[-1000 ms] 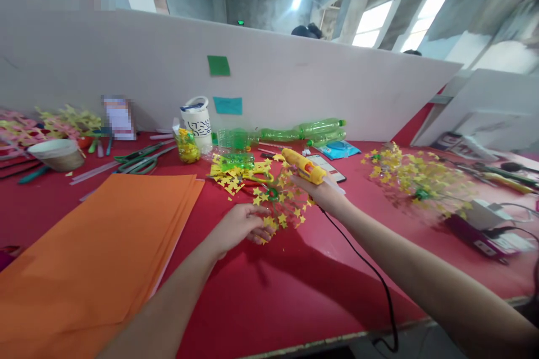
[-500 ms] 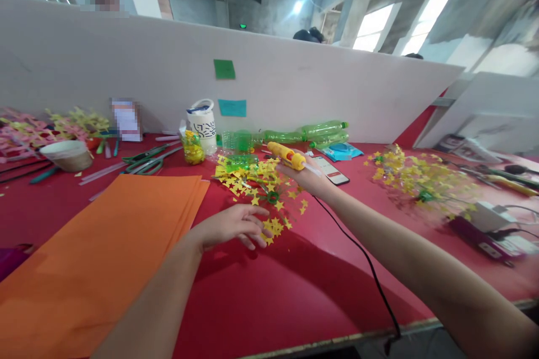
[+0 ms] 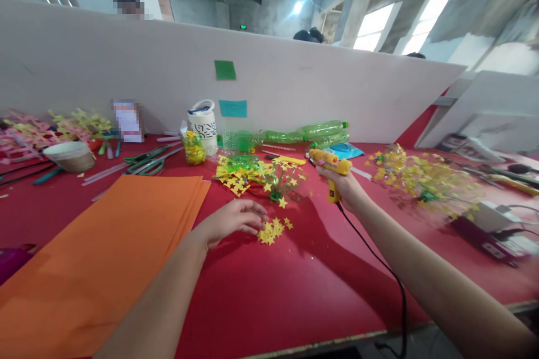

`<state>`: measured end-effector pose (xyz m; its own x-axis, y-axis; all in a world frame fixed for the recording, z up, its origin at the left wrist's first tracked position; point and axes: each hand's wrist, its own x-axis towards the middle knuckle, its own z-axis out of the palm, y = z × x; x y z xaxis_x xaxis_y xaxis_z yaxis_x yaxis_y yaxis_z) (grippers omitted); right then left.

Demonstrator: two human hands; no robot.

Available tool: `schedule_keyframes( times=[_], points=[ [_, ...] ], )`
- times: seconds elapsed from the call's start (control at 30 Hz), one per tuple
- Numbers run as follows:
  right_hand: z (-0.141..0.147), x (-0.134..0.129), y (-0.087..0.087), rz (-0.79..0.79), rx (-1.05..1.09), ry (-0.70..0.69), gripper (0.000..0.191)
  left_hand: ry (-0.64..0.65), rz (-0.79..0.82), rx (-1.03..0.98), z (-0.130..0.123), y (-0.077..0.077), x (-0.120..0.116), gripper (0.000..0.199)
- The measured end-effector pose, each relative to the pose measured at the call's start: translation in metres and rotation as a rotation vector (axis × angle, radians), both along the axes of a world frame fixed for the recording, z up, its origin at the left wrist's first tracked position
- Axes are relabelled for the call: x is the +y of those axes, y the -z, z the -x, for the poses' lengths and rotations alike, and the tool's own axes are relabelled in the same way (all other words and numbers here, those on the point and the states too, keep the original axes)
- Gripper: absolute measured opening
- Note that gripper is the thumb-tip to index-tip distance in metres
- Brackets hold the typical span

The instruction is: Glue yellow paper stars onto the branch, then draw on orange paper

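My right hand (image 3: pixel 343 182) is wrapped round a yellow hot glue gun (image 3: pixel 330 161), its nozzle pointing left and a black cord (image 3: pixel 370 255) trailing from the handle. My left hand (image 3: pixel 236 221) holds nothing; its loosely curled fingers are apart beside a small pile of yellow paper stars (image 3: pixel 272 231). Whether those fingertips touch the stars I cannot tell. Just beyond the pile stands a green piece of bottle with star-tipped strips (image 3: pixel 275 195). More yellow stars (image 3: pixel 236 182) lie behind my left hand.
Orange sheets (image 3: pixel 101 258) cover the left of the red table (image 3: pixel 269 303). At the back are green plastic bottles (image 3: pixel 324 132), a white cup (image 3: pixel 202 123), scissors (image 3: pixel 147 162) and a yellow knife (image 3: pixel 286 160). Another star spray (image 3: pixel 421 179) and a power strip (image 3: pixel 484 241) lie right.
My right hand has moved right with the glue gun, away from the star-tipped bottle piece. My left hand has shifted slightly up, and its fingers remain apart.
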<state>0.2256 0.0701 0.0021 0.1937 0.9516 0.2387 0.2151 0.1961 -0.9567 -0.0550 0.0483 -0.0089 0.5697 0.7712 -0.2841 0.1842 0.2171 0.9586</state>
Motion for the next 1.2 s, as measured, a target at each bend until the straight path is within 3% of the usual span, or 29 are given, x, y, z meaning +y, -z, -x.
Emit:
schedule_keyframes(
  times=[0.1,0.23,0.37,0.47,0.67,0.77,0.97,1.1,1.2],
  points=[
    [0.003,-0.002,0.012,0.135,0.225,-0.092,0.044,-0.199,-0.071,0.001,-0.005,0.012,0.005,0.024],
    [0.015,-0.003,0.02,0.105,0.352,-0.198,0.043,-0.323,-0.14,-0.146,-0.02,0.027,0.01,0.047],
    [0.024,-0.009,0.026,0.036,0.338,-0.216,0.038,-0.324,-0.158,-0.196,-0.031,0.031,0.011,0.057],
    [0.03,-0.018,0.027,0.003,0.273,-0.248,0.034,-0.361,-0.138,-0.158,-0.027,0.03,0.011,0.05],
    [0.046,-0.035,0.02,-0.028,0.122,-0.32,0.035,-0.295,0.014,-0.229,-0.006,0.023,0.012,0.037],
    [0.05,-0.04,0.019,0.006,0.068,-0.314,0.034,-0.253,0.07,-0.226,0.001,0.02,0.014,0.033],
    [0.045,-0.04,0.016,0.023,0.024,-0.228,0.035,-0.218,0.089,-0.296,0.005,0.021,0.017,0.043],
    [0.041,-0.039,0.013,0.031,-0.033,-0.176,0.036,-0.3,0.108,-0.283,0.009,0.022,0.019,0.052],
    [0.04,-0.039,0.011,0.006,-0.03,-0.175,0.038,-0.454,0.045,-0.18,0.011,0.022,0.021,0.047]
  ],
)
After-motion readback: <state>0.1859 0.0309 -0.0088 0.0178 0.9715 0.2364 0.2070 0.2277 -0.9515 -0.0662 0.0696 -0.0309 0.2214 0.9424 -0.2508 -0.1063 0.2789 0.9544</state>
